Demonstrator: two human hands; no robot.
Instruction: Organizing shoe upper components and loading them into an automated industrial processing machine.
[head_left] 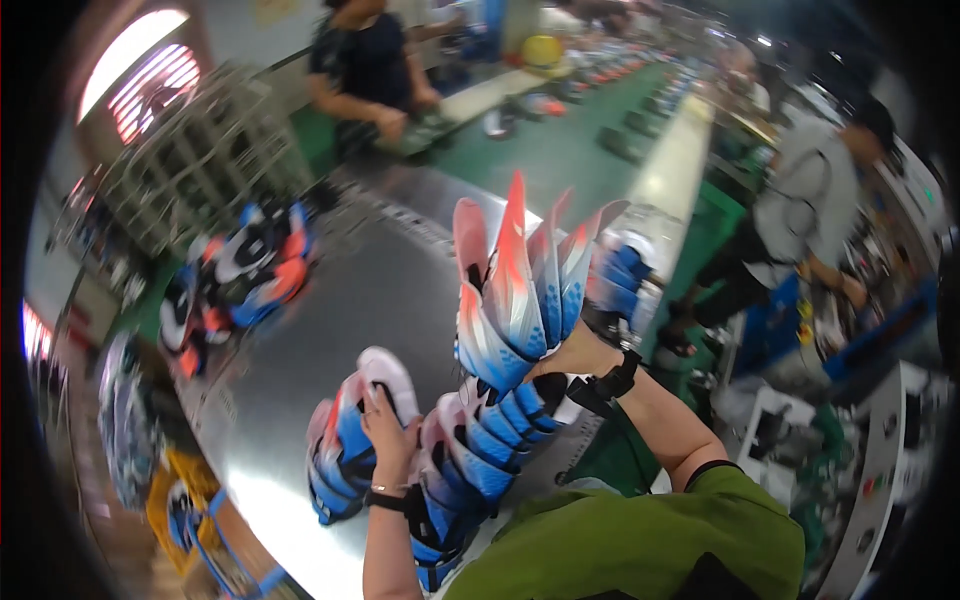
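My right hand grips a fanned bundle of shoe uppers, coloured blue, white and coral, and holds it up above the table. Its fingers are largely hidden behind the bundle. Lower down, my left hand is closed on the edge of a stack of similar uppers, with a pale pink-white one on top. Between my arms, a long nested row of blue uppers runs toward my body, crossing near my right wrist.
A metal table lies under the stacks, with a heap of uppers at its far left. Beyond runs a green conveyor belt carrying shoe parts. One person stands behind the table, another at right. A wire cage stands back left.
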